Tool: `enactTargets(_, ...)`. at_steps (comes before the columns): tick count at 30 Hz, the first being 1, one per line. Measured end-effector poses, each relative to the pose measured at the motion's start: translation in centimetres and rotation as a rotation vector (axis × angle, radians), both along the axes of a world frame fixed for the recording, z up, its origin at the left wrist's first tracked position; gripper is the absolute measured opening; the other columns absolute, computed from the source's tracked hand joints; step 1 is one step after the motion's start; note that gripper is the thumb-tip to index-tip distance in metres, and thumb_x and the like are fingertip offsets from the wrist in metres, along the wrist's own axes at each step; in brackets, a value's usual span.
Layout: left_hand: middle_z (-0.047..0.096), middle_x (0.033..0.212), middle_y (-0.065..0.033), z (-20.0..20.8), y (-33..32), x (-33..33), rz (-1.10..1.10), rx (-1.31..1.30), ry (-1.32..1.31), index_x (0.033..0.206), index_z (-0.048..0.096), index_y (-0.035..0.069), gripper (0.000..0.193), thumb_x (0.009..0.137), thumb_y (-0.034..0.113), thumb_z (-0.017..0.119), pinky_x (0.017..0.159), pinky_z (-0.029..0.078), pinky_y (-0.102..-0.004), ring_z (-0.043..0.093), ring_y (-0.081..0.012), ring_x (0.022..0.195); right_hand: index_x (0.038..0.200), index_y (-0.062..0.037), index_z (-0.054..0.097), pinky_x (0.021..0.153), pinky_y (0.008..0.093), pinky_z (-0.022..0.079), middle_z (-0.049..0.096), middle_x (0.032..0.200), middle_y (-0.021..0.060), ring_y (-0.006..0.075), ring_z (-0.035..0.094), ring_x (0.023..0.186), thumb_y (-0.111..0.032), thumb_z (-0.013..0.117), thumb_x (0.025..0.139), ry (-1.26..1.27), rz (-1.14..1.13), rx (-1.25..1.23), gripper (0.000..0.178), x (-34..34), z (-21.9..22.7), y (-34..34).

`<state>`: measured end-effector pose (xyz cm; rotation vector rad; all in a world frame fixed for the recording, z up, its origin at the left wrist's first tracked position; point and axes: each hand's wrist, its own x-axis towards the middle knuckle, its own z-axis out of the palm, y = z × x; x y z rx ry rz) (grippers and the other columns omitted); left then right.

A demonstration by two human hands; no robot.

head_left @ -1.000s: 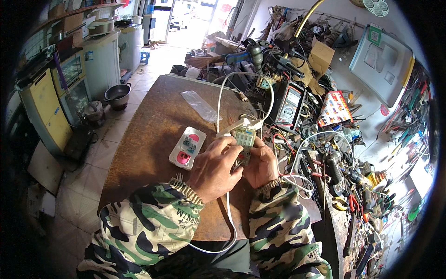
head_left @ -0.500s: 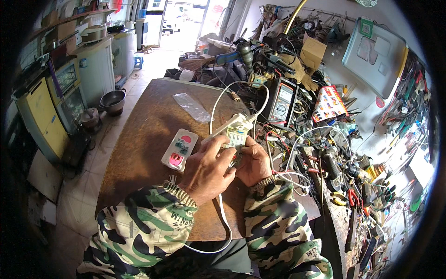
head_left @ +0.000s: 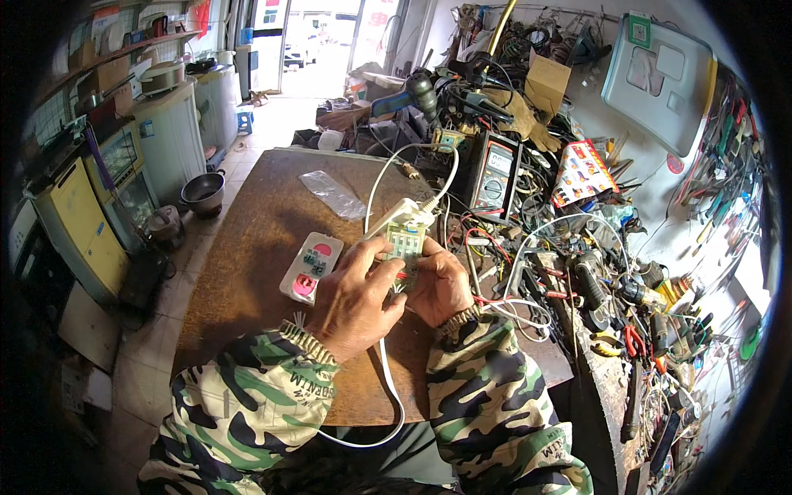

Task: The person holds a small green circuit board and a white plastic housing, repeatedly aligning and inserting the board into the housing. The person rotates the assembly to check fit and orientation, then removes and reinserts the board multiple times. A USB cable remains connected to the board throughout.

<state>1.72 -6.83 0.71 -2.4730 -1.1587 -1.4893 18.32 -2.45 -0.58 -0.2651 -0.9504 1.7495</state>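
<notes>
Little but the view has shifted: left hand (head_left: 353,295) and right hand (head_left: 442,285) pinch the board (head_left: 405,242), already bare; the case (head_left: 310,269) lies apart toward 9 o'clock, seemingly unjoined.

The view has tilted, putting the held block (head_left: 406,242), white case (head_left: 299,268) and multimeter (head_left: 495,178) farther left.

Place: repair workshop | Evidence: multimeter (head_left: 494,181), red-handled pliers (head_left: 634,341), heaped tools (head_left: 591,285), worn wooden worktable (head_left: 247,219)
</notes>
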Motion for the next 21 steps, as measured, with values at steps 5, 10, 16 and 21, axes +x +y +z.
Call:
enactTargets(5,0.054,0.122,-0.0163,0.0,-0.1,0.0,-0.006,-0.051,-0.007,0.108,0.063,0.001,0.044,0.067,0.007,0.08,0.086,0.053,-0.0388,0.063,-0.0316,0.102,0.131,0.0039,0.048,0.098,0.0385,0.051,0.061,0.123,0.0163,0.0268,0.063,0.111,-0.001,0.042,0.082,0.006,-0.013,-0.017,0.05,-0.4,0.3,-0.2)
enactTargets(10,0.054,0.119,-0.0133,0.1,-0.1,-0.2,-0.002,0.011,-0.004,0.107,0.063,0.003,0.041,0.07,0.01,0.079,0.08,0.055,-0.0391,0.063,-0.0311,0.1,0.132,0.0048,0.048,0.101,0.0398,0.049,0.061,0.123,0.017,0.0278,0.061,0.112,-0.001,0.042,0.078,-0.008,-0.005,-0.017,0.055,-0.9,1.2,-0.8)
enactTargets(16,0.055,0.117,-0.018,0.2,-0.1,0.0,-0.012,0.014,-0.055,0.104,0.061,-0.001,0.043,0.066,0.004,0.08,0.088,0.051,-0.0415,0.059,-0.0354,0.107,0.134,0.0051,0.046,0.104,0.0433,0.047,0.059,0.126,0.0171,0.0297,0.06,0.115,-0.001,0.041,0.075,0.024,0.06,-0.004,0.06,-0.3,0.6,-0.4)
enactTargets(21,0.054,0.119,-0.0154,0.3,0.1,-0.1,0.016,0.081,0.004,0.104,0.061,0.002,0.04,0.069,0.007,0.08,0.081,0.055,-0.0399,0.062,-0.0332,0.102,0.135,0.005,0.045,0.101,0.0424,0.049,0.059,0.125,0.0168,0.0286,0.061,0.113,-0.001,0.042,0.076,-0.012,0.094,-0.026,0.06,0.2,0.5,-0.3)
